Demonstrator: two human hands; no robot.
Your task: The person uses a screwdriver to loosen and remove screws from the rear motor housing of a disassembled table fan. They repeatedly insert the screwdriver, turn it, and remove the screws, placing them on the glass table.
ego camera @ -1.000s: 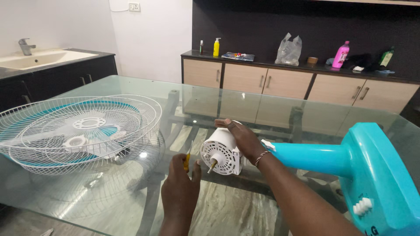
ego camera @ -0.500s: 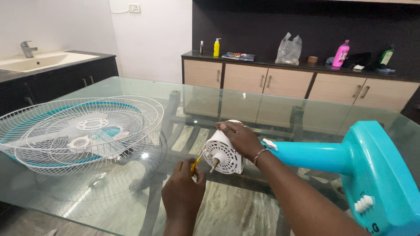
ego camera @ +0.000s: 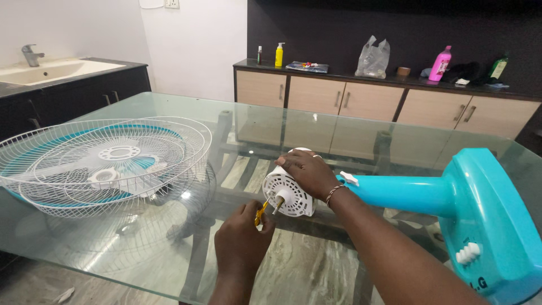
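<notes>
Fan motor (ego camera: pixel 289 192) lying sideways, shaft pointing left, right hand (ego camera: pixel 307 172) on top

Glossy glass table (ego camera: pixel 361 127), white plastic motor housing (ego camera: pixel 293 197), wire grilles (ego camera: pixel 107 164).

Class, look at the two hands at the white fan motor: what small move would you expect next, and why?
Probably a turn of the yellow tool. The left hand holds its tip at the motor housing beside the shaft, while the right hand braces the housing from above.
</notes>
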